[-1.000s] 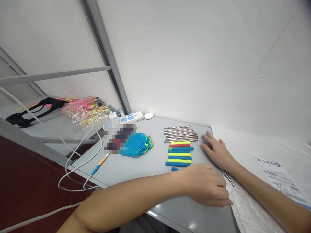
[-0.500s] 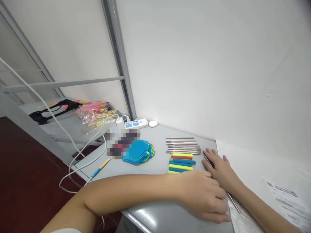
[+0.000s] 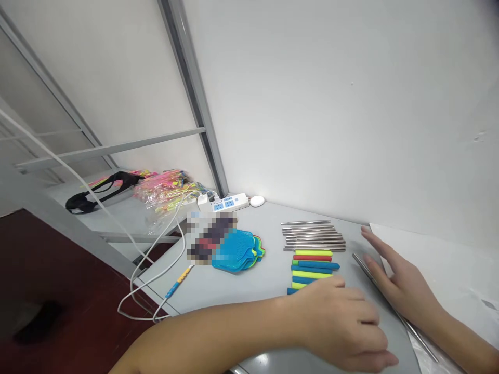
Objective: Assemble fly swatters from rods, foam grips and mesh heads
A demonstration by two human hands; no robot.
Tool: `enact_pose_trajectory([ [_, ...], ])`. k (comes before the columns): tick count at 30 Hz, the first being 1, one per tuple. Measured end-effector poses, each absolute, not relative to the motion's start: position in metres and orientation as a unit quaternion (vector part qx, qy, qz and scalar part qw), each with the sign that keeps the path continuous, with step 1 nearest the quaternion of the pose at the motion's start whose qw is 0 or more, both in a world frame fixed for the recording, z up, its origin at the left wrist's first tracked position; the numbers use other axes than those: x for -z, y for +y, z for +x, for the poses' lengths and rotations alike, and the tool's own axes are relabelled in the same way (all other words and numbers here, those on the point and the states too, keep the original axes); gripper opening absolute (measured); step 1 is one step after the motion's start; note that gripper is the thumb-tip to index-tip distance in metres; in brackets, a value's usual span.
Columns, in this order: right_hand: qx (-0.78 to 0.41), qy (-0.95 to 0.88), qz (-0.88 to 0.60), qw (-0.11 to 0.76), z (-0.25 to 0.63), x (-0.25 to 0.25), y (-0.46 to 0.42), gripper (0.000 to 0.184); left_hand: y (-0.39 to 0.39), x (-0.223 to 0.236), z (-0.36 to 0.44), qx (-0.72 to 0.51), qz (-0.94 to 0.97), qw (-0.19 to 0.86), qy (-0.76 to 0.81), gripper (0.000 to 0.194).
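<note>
My left hand reaches across from the left above the near end of the coloured plastic sticks. Its fingers are curled in; the palm is turned away, so anything inside is hidden. My right hand is open at the right, fingers stretched out. Alongside its thumb and under its wrist a long thin metal rod lies slantwise. Behind the coloured sticks, several shorter metal rods lie side by side in a row. Left of them sits a stack of blue fly swatter heads, with green and red ones below.
A white power strip and a round white object stand by the wall. White cables hang over the table's left edge. Bagged colourful items and a black strap lie on a side shelf. White plastic sheeting covers the right.
My right hand's fingers have come off the long rod and stretched out. My left hand stays curled near the sticks. The view has shifted a little left.
</note>
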State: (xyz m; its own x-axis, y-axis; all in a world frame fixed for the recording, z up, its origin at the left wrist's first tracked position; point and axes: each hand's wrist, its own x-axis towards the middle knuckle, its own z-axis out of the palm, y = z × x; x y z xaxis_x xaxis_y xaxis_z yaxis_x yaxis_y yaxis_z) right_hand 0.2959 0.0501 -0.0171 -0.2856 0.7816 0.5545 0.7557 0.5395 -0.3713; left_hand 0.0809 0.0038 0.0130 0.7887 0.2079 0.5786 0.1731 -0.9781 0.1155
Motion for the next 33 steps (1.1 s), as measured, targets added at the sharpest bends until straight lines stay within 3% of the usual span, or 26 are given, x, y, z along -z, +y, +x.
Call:
enact_pose_trajectory([
  [3, 0.129, -0.888, -0.279, 0.342, 0.291, 0.0, 0.034, 0.059, 0.003, -0.024, 0.076, -0.456, 0.845, 0.173, 0.218, 0.024],
  [5, 0.198, -0.92, -0.174, 0.29, 0.282, -0.013, 0.021, 0.05, -0.001, -0.035, 0.071, -0.523, 0.745, 0.273, 0.313, 0.029],
  [6, 0.215, -0.929, -0.151, 0.259, 0.277, -0.018, 0.015, 0.043, -0.003, -0.04, 0.069, -0.522, 0.717, 0.319, 0.334, 0.031],
  [9, 0.262, -0.915, -0.126, 0.278, 0.26, -0.03, 0.002, 0.032, -0.008, -0.049, 0.058, -0.44, 0.723, 0.429, 0.316, 0.039],
  [12, 0.268, -0.912, -0.106, 0.293, 0.254, -0.033, 0.0, 0.027, -0.009, -0.047, 0.049, -0.394, 0.754, 0.448, 0.275, 0.033],
  [19, 0.302, -0.902, -0.075, 0.298, 0.262, -0.039, 0.003, 0.018, -0.008, -0.041, 0.049, -0.441, 0.699, 0.479, 0.296, 0.017],
  [33, 0.353, -0.889, -0.069, 0.283, 0.26, -0.052, -0.001, 0.014, -0.011, -0.044, 0.049, -0.498, 0.667, 0.446, 0.328, 0.014],
])
